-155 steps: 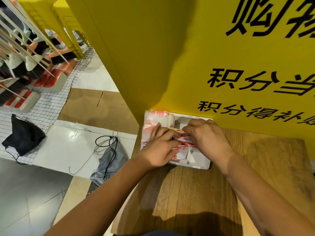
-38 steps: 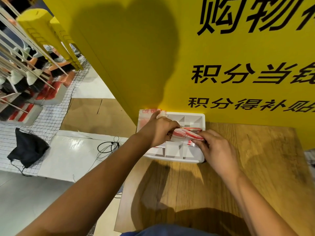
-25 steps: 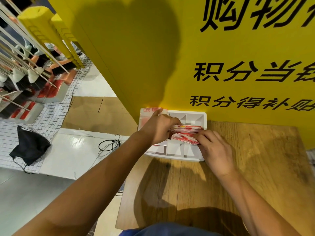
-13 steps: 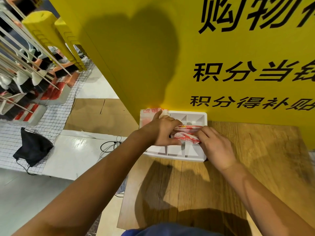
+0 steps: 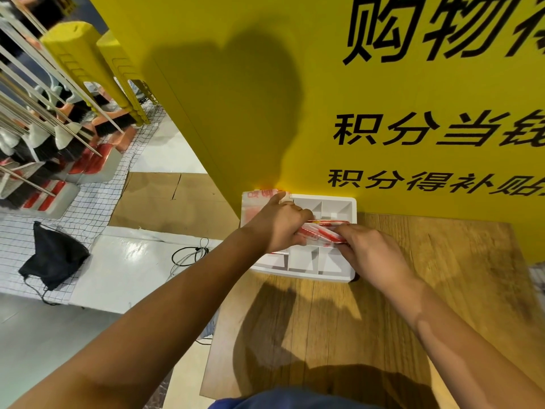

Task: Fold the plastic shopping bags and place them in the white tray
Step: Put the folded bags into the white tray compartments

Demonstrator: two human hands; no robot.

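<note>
White compartmented plastic tray (image 5: pixel 309 275) sits on the wooden tabletop (image 5: pixel 324 335), against a yellow signboard (image 5: pixel 236 98). Over the tray's middle, both hands hold a folded red-and-white plastic bag (image 5: pixel 323 233). The left hand (image 5: pixel 280 224) curls around its left end and the right hand (image 5: pixel 374 252) pinches its right end. More flat red-printed bags (image 5: pixel 254 206) lie at the tray's left end.

Pale wooden tabletop (image 5: pixel 383 335) butts against tall yellow signboard (image 5: pixel 224 54) (large black characters). Floor, left: black drawstring cloth bag (image 5: pixel 53 258) on white grid-checked cloth (image 5: pixel 17 246); coiled thin cable (image 5: pixel 188 256); flat brown cardboard sheet (image 5: pixel 165 202). Far left: stacked yellow plastic stools (image 5: pixel 85 60), black-bristled brooms (image 5: pixel 73 119).
</note>
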